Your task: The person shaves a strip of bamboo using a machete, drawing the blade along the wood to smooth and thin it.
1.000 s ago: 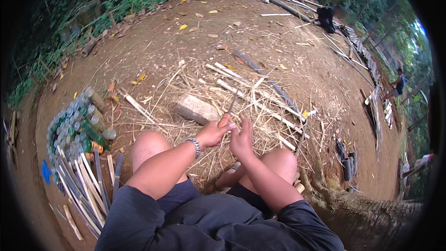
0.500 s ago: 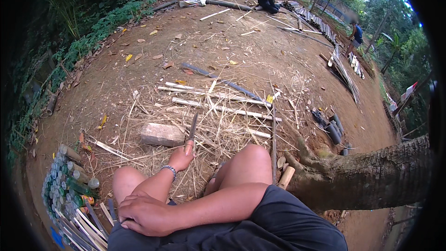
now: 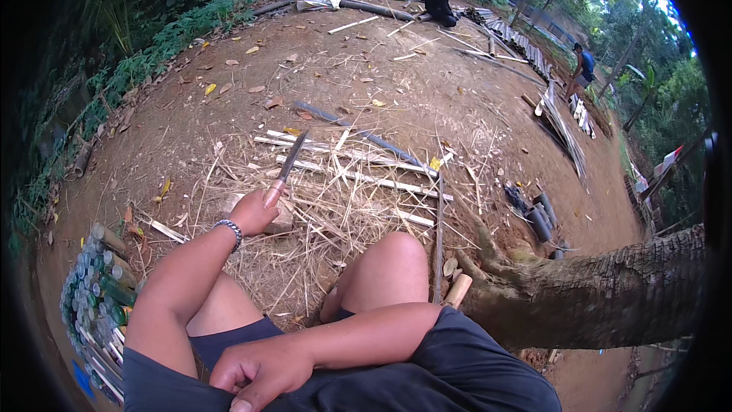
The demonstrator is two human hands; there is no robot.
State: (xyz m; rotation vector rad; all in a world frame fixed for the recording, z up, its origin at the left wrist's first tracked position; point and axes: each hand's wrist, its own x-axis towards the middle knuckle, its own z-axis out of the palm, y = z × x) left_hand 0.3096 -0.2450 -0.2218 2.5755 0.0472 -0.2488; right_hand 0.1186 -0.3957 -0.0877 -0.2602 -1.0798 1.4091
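Observation:
My left hand (image 3: 255,212), a chain bracelet on its wrist, is closed round the wooden handle of a knife (image 3: 288,159). The long dark blade points up and away over the straw-like shavings, its tip near pale split strips (image 3: 366,177) on the ground. Just behind that hand lies a wooden block (image 3: 280,220), mostly hidden by it. My right forearm crosses my lap, and the right hand (image 3: 267,368) rests on dark cloth at the lower left. Its fingers bend loosely with the thumb apart, and nothing shows in them.
Stacked glass bottles (image 3: 103,282) stand at left. A thick trunk (image 3: 595,290) spreads from the right, with dark tubes (image 3: 540,217) beyond its roots. A grey pole (image 3: 358,131) lies past the strips. One person (image 3: 440,4) crouches far off; another (image 3: 583,69) bends at far right.
My left hand has swung the knife left and farther away, over the block. The right hand has come off the left forearm and slid down onto my lap. The view has shifted slightly.

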